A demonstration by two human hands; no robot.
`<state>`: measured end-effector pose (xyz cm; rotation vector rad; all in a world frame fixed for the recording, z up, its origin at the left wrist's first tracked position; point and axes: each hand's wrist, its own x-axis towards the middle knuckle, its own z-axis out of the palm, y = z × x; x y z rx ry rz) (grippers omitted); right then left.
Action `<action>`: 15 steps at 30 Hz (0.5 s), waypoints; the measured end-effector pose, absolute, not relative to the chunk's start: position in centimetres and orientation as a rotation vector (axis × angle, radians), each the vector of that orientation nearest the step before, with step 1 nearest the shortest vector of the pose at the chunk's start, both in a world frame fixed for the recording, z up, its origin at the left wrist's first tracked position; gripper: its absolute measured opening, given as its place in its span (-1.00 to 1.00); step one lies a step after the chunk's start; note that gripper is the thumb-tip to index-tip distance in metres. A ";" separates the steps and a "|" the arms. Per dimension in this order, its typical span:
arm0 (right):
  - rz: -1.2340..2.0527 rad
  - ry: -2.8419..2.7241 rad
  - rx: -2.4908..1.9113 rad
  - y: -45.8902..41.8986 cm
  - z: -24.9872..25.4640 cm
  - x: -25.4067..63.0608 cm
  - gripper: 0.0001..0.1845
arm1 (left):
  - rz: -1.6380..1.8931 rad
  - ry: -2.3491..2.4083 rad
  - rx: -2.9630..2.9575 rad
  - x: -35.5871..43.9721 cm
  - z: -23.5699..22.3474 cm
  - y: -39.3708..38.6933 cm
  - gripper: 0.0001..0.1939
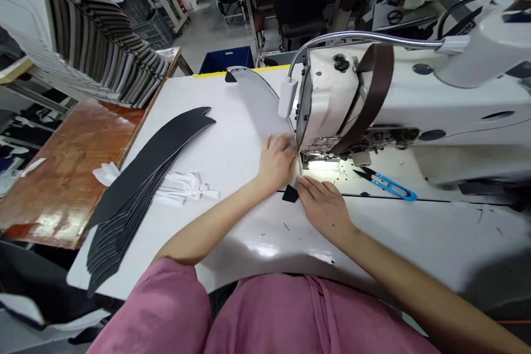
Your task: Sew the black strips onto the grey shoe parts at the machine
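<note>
A thin, curved light-grey panel (pixel 259 100) with a dark edge lies on the white sewing table, running to the needle area of a white sewing machine (pixel 332 94). My left hand (pixel 279 161) is bent over the panel just left of the presser foot, its fingers closed on the edge. My right hand (pixel 326 204) pinches the near end of the panel in front of the foot, fingers pressed together. A black tip (pixel 290 193) pokes out between the hands. The machine's lamp lights the needle plate; the needle itself is hard to make out.
Blue thread snips (pixel 390 183) lie right of the needle plate. Left are stacked black curved pieces (pixel 145 177) and a tied white strip bundle (pixel 182 187). A tall stack of grey panels (pixel 99 38) stands on a wooden table (pixel 70 171). A blue bin (pixel 227 60) sits behind.
</note>
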<state>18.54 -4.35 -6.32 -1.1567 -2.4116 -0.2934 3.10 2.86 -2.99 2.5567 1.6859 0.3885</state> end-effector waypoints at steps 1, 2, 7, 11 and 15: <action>-0.281 -2.411 -1.175 -4.4 -6.2 18.6 -0.71 | 0.389 1.672 2.549 3.1 -3.0 2.1 -0.73; -0.271 -2.407 -1.187 -4.4 -6.2 18.6 -0.71 | 0.386 1.657 2.537 3.1 -3.0 1.4 -0.71; -0.252 -2.361 -1.222 -3.7 -6.5 18.7 -0.70 | 0.361 1.632 2.473 3.5 -3.7 1.6 -0.66; -0.276 -2.356 -1.259 -3.2 -7.1 19.0 -0.66 | 0.399 1.563 2.470 4.0 -4.3 3.6 -0.66; -0.299 -2.361 -1.259 -3.4 -7.3 18.9 -0.68 | 0.457 1.522 2.473 3.9 -4.7 4.2 -0.62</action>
